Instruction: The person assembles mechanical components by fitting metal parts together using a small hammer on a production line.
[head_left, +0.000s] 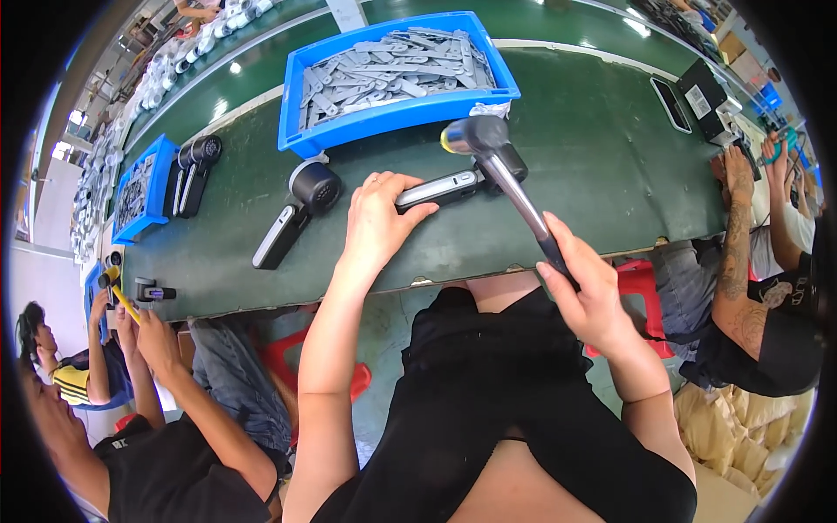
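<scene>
Blue bin (397,118) at the table's (593,166) far side, full of flat grey metal strips (392,70). Just in front of it, left hand (377,222) presses down a black handheld device (440,189), grip resting on top, not clenched. Right hand (588,292) grasps a hammer (499,166), head raised over the device.

One view only, head cam, worn on the person's head, looking steeply down and fwd over their own lap at the near edge of the dark green matted worktop (602,166). Fisheye: black rim all round, straight worktop edges bow toward it. Close in: the left hand (377,225) and right hand (586,292) sit mid-frame, forearms entering from the lower edge. Far edge of the worktop w/ the blue plastic bin of grey metal strips (397,74) lies near the top. Co-workers show at left and right margins. No 2nd view, so no shared area.
</scene>
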Tool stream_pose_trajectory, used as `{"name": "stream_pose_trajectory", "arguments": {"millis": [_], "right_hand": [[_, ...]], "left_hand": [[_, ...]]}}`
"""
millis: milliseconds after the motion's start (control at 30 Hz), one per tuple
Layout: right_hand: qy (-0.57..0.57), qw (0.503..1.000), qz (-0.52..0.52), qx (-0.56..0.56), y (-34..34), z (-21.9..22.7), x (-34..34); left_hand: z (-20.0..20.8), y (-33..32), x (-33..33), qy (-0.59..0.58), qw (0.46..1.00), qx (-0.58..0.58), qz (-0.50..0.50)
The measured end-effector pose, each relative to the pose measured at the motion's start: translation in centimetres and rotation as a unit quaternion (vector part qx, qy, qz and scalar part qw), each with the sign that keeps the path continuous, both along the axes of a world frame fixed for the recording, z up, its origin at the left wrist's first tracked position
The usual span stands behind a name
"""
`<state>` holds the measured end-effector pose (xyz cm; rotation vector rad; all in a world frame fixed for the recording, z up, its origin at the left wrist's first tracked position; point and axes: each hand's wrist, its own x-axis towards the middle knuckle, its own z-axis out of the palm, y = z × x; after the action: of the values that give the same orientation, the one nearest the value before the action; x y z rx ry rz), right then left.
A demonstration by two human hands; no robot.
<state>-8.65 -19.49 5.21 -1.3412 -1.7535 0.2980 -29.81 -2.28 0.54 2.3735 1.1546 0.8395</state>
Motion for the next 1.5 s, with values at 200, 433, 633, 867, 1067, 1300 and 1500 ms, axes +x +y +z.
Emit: {"name": "stream_pose_trajectory", "arguments": {"millis": [200, 433, 633, 867, 1067, 1300, 1500], "right_hand": [[-0.014, 0.994, 0.017, -0.104, -0.1, -1.3, 0.1], [-0.096, 0.985, 0.017, -0.145, -0.1, -2.2, 0.2], [-0.071, 0.987, 0.006, -0.145, -0.2, -3.0, -0.1], [-0.045, 0.994, 0.042, -0.095, 0.7, -2.7, -0.8], [-0.045, 0.996, 0.061, -0.051, 0.9, -1.8, -1.5], [-0.046, 0.996, 0.053, -0.057, 1.2, -1.3, -2.0], [-0.098, 0.987, 0.076, -0.104, 1.9, -2.0, -2.0]], "left_hand": [[0.0, 0.0, -0.1, -0.01, 1.0, -0.005, -0.007], [-0.3, -0.2, 0.0, -0.029, 0.999, 0.008, -0.011], [-0.6, 0.1, 0.3, -0.047, 0.999, 0.004, -0.013], [-2.2, 0.6, 0.0, -0.119, 0.987, -0.103, -0.014], [-2.9, 0.5, 0.3, -0.134, 0.989, -0.054, -0.019], [-3.4, 0.8, 0.1, -0.138, 0.989, -0.047, -0.022], [-3.5, 0.9, 0.1, -0.155, 0.983, -0.094, -0.014]]}}
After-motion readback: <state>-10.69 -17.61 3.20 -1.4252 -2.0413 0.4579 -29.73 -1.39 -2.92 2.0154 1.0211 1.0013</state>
